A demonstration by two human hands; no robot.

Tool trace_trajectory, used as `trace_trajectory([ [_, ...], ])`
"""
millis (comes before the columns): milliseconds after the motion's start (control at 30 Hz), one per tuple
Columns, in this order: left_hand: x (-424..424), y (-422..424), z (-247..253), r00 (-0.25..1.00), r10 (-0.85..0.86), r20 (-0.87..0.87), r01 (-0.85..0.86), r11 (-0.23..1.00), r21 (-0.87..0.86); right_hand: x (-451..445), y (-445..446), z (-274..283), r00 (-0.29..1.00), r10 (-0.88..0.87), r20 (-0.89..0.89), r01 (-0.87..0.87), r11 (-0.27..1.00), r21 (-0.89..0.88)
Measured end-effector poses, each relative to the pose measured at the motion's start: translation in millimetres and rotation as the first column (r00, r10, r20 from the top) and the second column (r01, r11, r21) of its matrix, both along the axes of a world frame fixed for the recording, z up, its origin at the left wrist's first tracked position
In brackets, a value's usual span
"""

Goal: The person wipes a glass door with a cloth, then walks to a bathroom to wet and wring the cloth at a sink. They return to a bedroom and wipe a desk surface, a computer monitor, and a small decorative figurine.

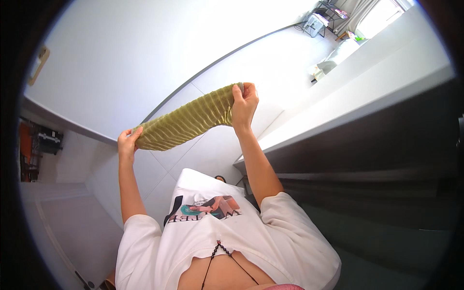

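A long olive-green ribbed cloth (185, 121), plush in texture, is stretched in the air in front of me. One end is pinched between the thumb and fingers of my left hand (128, 144). My right hand (245, 104) grips the other end, which sits higher and farther to the right. Between the two hands the cloth slopes and sags slightly along its lower edge. Whether it is a folded towel or a cover cannot be told.
Below lies a pale tiled floor (174, 159). A white wall (152, 47) with a grey baseboard (217, 61) runs ahead. On the right is a dark panel (362, 137) under a white ledge (355, 105). A box fan (314, 24) stands far off near a curtain (349, 21); a dark case (49, 139) is at left.
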State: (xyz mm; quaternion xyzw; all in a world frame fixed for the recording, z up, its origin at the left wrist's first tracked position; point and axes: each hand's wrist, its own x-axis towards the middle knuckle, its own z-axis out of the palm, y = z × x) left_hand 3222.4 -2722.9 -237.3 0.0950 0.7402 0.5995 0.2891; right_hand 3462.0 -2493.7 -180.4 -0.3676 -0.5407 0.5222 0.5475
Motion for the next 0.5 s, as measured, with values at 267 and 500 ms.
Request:
trace_trajectory([
  [267, -47.0, 38.0, 10.6, 0.932, -0.361, -0.005, 0.357, 0.920, 0.160, -11.4, 15.4, -13.5, 0.981, -0.161, 0.105, 0.169, 0.983, -0.076],
  [500, -81.9, 67.9, 23.7, 0.771, -0.585, -0.251, 0.608, 0.794, 0.016, -12.5, 28.4, -28.5, 0.991, -0.096, 0.092, 0.103, 0.992, -0.072],
])
